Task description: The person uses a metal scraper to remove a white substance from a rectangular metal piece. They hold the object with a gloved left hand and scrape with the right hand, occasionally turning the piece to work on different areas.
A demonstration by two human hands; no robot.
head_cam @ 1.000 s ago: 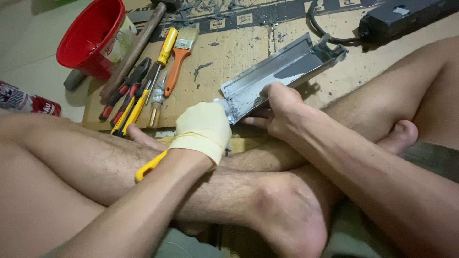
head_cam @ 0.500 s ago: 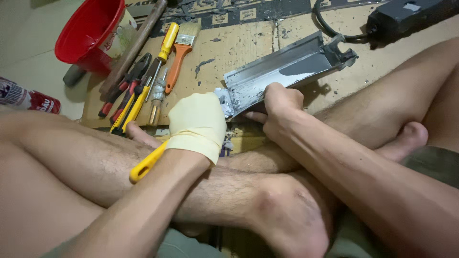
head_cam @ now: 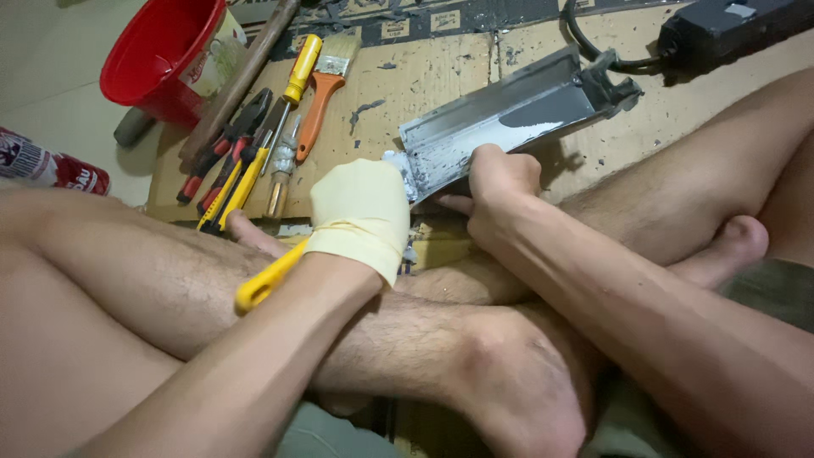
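The long grey sheet-metal channel with folded-up edges [head_cam: 500, 127] lies slanted on the paint-flecked cardboard sheet [head_cam: 424, 76], its near end raised toward the person's crossed legs and smeared with pale putty. It looks stiff and fairly light, though the thin folded edges are probably sharp and the smeared patch slick, so the dry outer wall near that end seems the safest place to grip. The bare right hand [head_cam: 500, 182] closes on exactly that spot, fingers curled down over the near rim and thumb tucked below, pinning the channel. Just left of those fingers, the left hand in a cream rubber glove [head_cam: 360, 212] meets the channel's putty-coated corner; it is fisted around a yellow-handled tool [head_cam: 267, 280] whose handle sticks out behind the wrist, the working end hidden under the glove. Further left of the gloved fingers lie a yellow-handled screwdriver [head_cam: 292, 89], an orange-handled paintbrush [head_cam: 322, 93], red-gripped pliers [head_cam: 225, 144] and a wooden hammer handle [head_cam: 242, 80], with a red plastic bucket [head_cam: 161, 55] beyond. Past the right fingers, a black power unit with cable [head_cam: 729, 25] sits at the far edge.
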